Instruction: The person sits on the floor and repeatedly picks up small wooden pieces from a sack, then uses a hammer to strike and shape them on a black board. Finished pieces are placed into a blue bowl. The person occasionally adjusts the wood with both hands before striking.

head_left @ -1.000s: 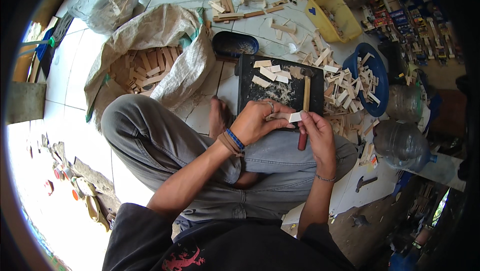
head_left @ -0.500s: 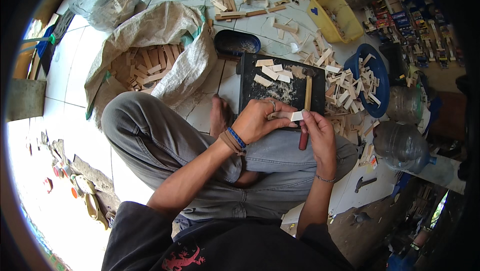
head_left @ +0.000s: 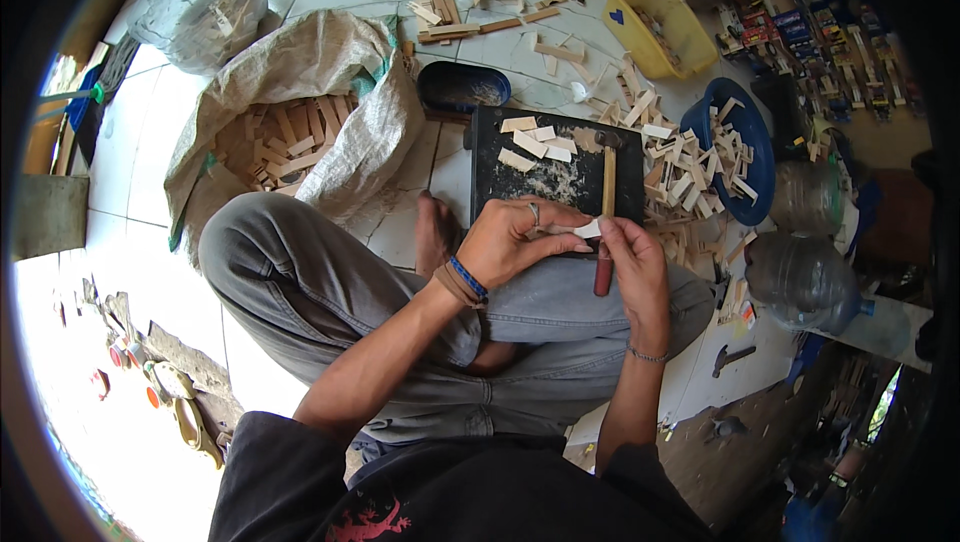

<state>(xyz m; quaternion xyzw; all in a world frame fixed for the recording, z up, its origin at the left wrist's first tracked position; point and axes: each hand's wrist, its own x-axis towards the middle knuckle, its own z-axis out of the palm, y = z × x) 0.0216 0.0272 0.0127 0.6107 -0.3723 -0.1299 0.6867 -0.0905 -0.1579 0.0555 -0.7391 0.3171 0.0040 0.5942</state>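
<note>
In the head view, the left forearm [head_left: 385, 342] slants in from the lower left, and its wrist, wrapped in brown and blue bracelets [head_left: 463, 284], bends so that the left hand [head_left: 503, 245] points to the right, back of the hand up, a ring [head_left: 534, 214] showing on one finger. The left hand's fingers are clamped on a small pale wooden block [head_left: 590, 229], thumb on the near side and the others on the far side. The right forearm [head_left: 637, 387] rises almost straight from the lower edge, a thin bracelet [head_left: 648, 356] at its wrist; the right hand [head_left: 638, 264] curls leftward, its fingers closed on the block's right end. The block is held above the near edge of a black work board [head_left: 487, 182], right of that edge's middle

Along the board's right edge lies a hammer [head_left: 610, 182], its head by the far right corner and its red grip jutting past the near edge, between the hands. Pale wooden offcuts [head_left: 529, 144] lie toward the far left corner, with sawdust [head_left: 548, 182] nearer the middle. Past that corner sits a dark blue oval dish [head_left: 432, 89]; beyond the right edge, a pile of wooden pieces [head_left: 680, 177] reaches into a blue basin [head_left: 766, 157]
</note>
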